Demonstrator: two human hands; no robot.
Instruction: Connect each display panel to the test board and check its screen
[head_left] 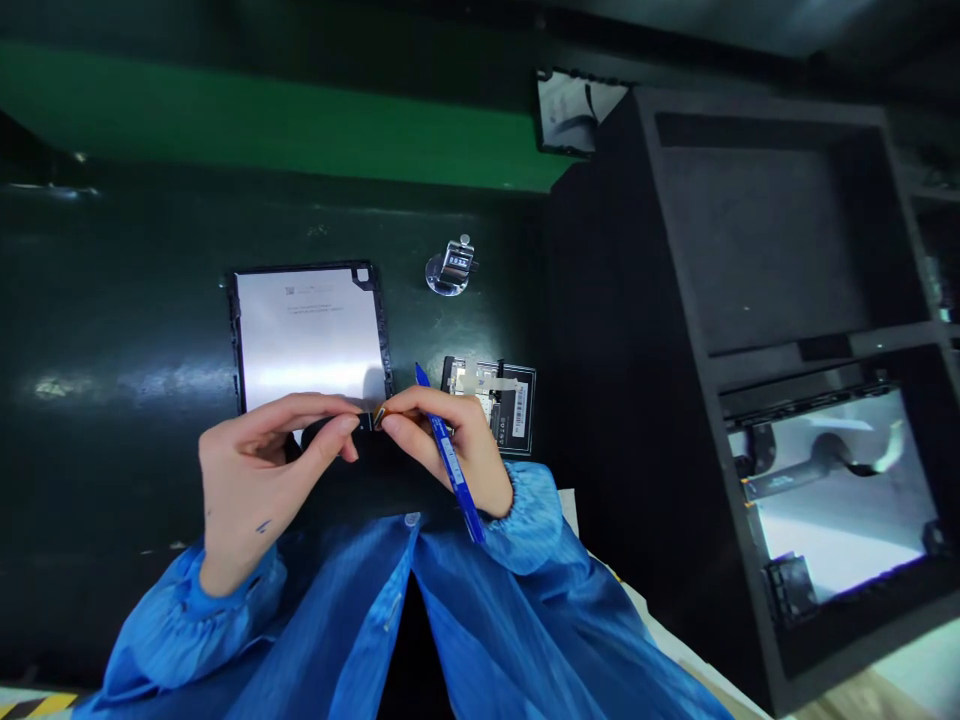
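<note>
My left hand is closed, thumb and forefinger pinching a dark flex cable at the lower edge of a display panel. The panel lies flat with its silvery back up inside a black frame. My right hand is closed too, its fingertips pinching the orange end of the cable. A blue pen is tucked across the right hand's fingers, slanting down toward the sleeve. Whether the cable joins the panel is hidden by my left hand. Beyond my right hand lies a small circuit board with a barcode label.
A chrome tally counter stands on the dark green table behind the circuit board. On the right, a tall black foam tray has compartments, the lower one holding another display panel. One more panel lies behind the tray.
</note>
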